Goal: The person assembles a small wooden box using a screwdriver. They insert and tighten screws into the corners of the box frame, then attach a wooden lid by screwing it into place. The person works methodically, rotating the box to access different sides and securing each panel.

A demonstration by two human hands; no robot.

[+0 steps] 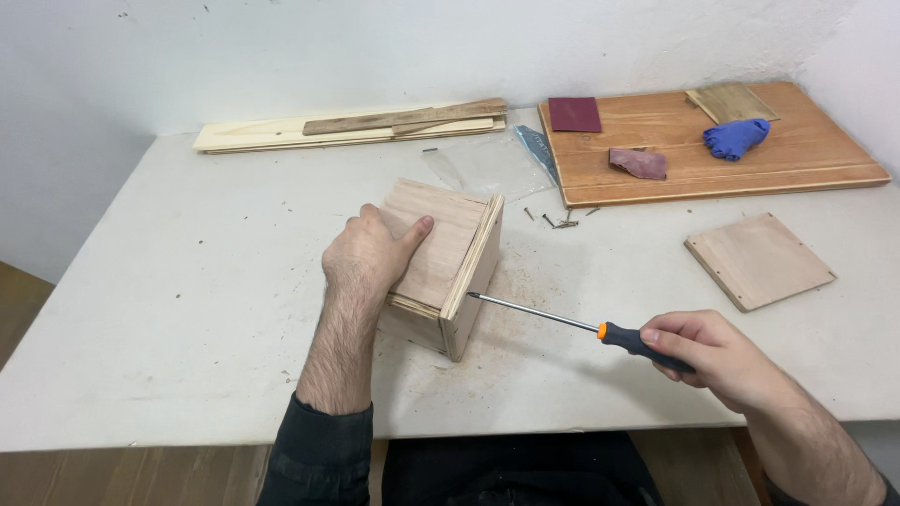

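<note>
Pressing down on a small wooden box (441, 267), the left hand (367, 258) lies flat across its top panel with the thumb stretched out along the grain, fingers spread rather than curled around anything. The right hand (722, 356) is closed around the black and orange handle of a screwdriver (562, 319), whose thin shaft runs level to the left until its tip meets the box's side panel, about halfway up. The box sits near the middle of the white surface (187, 281), a little toward the front edge, with sawdust scattered around its base. It looks mostly put together: top and side panels are in place and joined at the corner, and the side panel seems to be getting fastened now. A loose square wooden panel (757, 260) with small holes near its corners lies well apart on the right, unattached, and a few screws (561, 221) lie just behind the box, so some fastening appears to be left. Farther back rest a large board (806, 155) carrying sandpaper pieces and a blue cloth (736, 138), some long wood strips (356, 126) by the wall, and a clear plastic bag (487, 164). Open room lies on the left and in front, though the screwdriver hand hovers close to the front edge.
</note>
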